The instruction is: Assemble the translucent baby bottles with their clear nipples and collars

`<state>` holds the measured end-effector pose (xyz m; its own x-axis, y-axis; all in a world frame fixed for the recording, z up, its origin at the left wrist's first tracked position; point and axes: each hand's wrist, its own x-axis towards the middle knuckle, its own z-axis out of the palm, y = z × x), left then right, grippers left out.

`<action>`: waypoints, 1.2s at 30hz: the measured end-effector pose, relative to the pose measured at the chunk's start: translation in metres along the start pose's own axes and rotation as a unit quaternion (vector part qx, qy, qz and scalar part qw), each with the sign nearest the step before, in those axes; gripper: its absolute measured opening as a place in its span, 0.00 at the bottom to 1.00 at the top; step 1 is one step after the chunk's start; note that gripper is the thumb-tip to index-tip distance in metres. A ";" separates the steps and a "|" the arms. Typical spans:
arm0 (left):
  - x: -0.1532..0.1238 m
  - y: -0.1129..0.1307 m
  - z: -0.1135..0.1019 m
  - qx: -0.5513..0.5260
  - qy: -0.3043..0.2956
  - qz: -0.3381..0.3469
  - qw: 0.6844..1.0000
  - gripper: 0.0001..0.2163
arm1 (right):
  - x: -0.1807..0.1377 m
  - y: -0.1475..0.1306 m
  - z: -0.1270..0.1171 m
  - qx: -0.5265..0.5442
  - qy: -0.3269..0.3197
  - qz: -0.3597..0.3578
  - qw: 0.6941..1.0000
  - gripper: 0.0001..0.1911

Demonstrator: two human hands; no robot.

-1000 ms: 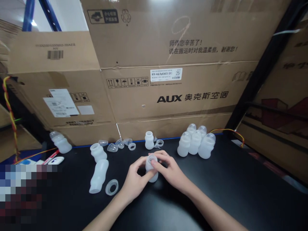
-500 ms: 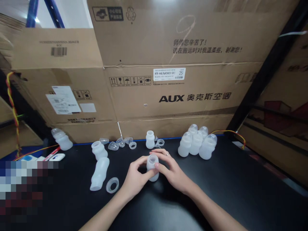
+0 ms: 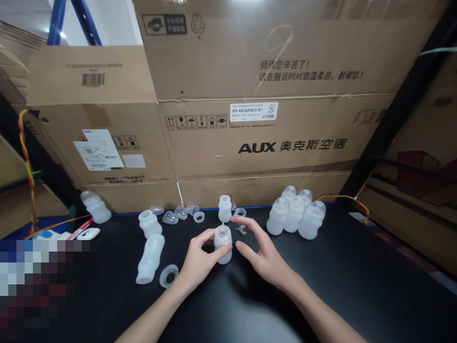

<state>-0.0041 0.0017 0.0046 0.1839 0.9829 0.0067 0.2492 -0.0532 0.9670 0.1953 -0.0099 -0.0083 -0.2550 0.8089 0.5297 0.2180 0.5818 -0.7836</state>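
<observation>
My left hand (image 3: 204, 255) is closed around a translucent white baby bottle (image 3: 223, 255) that stands upright on the black table, with a ring collar on its neck and no cap over it. Apart from the bottle, just to its right, is my right hand (image 3: 262, 252), its fingers spread and holding nothing. Beyond that hand's fingers lies a small clear nipple (image 3: 242, 230). An open bottle (image 3: 224, 208) stands behind the held one, with a ring collar (image 3: 240, 212) beside it. To the left of my left hand lies a larger ring (image 3: 168, 276).
Several capped bottles (image 3: 294, 213) stand together at the right. On the left are an open upright bottle (image 3: 150, 225), a bottle lying on its side (image 3: 150, 259) and a leaning capped bottle (image 3: 96, 207). Clear caps (image 3: 170, 217) lie near the cardboard wall (image 3: 200, 157).
My right hand has let go of the bottle and opened, drawing off to the right. The left hand still holds the bottle. The small nipple behind has come into view.
</observation>
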 end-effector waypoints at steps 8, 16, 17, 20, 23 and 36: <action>-0.010 0.004 0.007 0.009 -0.073 0.013 0.997 0.20 | -0.006 -0.004 0.008 -0.032 -0.002 0.023 0.999 0.38; -0.013 0.006 0.009 0.032 -0.091 0.000 0.995 0.17 | -0.003 -0.005 -0.002 0.030 -0.036 0.008 0.999 0.33; -0.014 0.007 0.010 0.035 -0.089 -0.004 0.995 0.17 | -0.003 -0.006 -0.003 0.052 -0.053 0.007 0.997 0.32; -0.014 0.008 0.011 0.034 -0.093 0.000 0.995 0.17 | -0.003 -0.007 -0.006 0.020 -0.033 0.009 0.999 0.30; -0.015 0.009 0.011 0.021 -0.099 0.001 0.995 0.17 | -0.004 -0.009 -0.005 0.016 -0.056 -0.001 0.998 0.29; -0.014 0.006 0.011 0.007 -0.101 0.013 0.995 0.18 | -0.005 -0.012 -0.001 -0.052 -0.019 0.017 0.998 0.29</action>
<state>0.0048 -0.0143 0.0071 0.3774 0.9258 -0.0207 0.2550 -0.0824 0.9634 0.1950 -0.0208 -0.0010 -0.2802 0.8263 0.4886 0.3231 0.5604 -0.7626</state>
